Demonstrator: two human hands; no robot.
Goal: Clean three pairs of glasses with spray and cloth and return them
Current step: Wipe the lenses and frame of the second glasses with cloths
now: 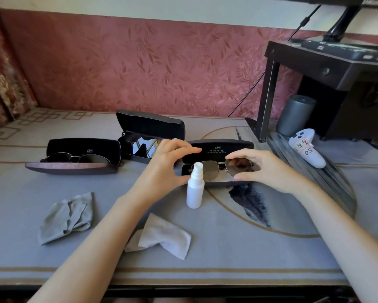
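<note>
At the far left, a pair of dark-lensed sunglasses (pixel 76 158) is lying in its open black case with a mauve shell (pixel 72 167), and nearer to you a crumpled grey cloth (pixel 67 217) is resting on the grey patterned table mat (pixel 238 259). Just right of that case, a second open black hard case (pixel 153 125) is holding a mirrored pair (pixel 143 146).

Your left hand (pixel 172 162) is curving thumb and forefinger toward the left end of the metal-framed tinted glasses (pixel 207 170). The white plastic spray bottle (pixel 195 189) is standing in front of that contact, so I cannot tell whether you are gripping the frame, the case, or nothing. A white wiping cloth (pixel 164 236) is lying near you, below the bottle.

Your right hand (pixel 264 169) is pinching the rim of the right lens between forefinger and thumb, keeping the glasses just over the third open black case (pixel 218 147).

You are either lifting this pair out or laying it back; the frame alone is not settling which. If lifting, you will be needing one hand free for the bottle. If returning, you will be needing the arms folded and the lenses untouched.

At the far right, a white labelled controller (pixel 306 152) is lying by a grey cylinder (pixel 296 114).
</note>
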